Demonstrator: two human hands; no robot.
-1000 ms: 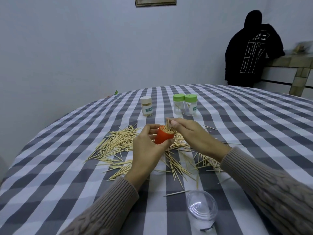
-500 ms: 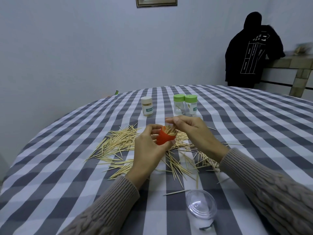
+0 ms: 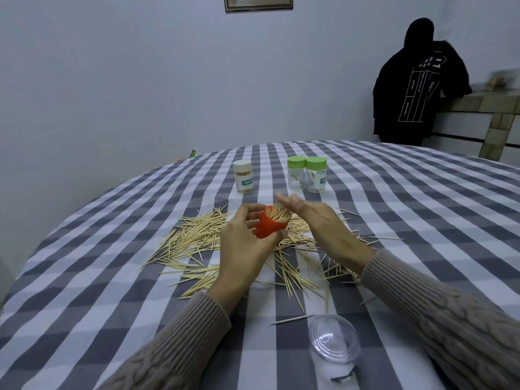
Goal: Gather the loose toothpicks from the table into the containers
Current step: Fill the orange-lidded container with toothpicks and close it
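Observation:
My left hand (image 3: 243, 246) grips a small red container (image 3: 268, 227), tilted to the right and packed with toothpicks whose tips stick out of its mouth. My right hand (image 3: 318, 220) is flat, fingers straight, with its fingertips at the toothpick tips over the container's mouth. A wide spread of loose toothpicks (image 3: 197, 235) lies on the checked tablecloth (image 3: 112, 277) under and around both hands.
A white-lidded toothpick jar (image 3: 243, 176) and two green-lidded clear jars (image 3: 297, 173) (image 3: 316, 175) stand behind the pile. A clear plastic lid (image 3: 334, 338) lies near the front. A dark jacket (image 3: 416, 83) hangs at the back right.
My right hand has let go of its pinch on the toothpicks and opened flat over the container's mouth. The left hand keeps holding the red container in about the same place.

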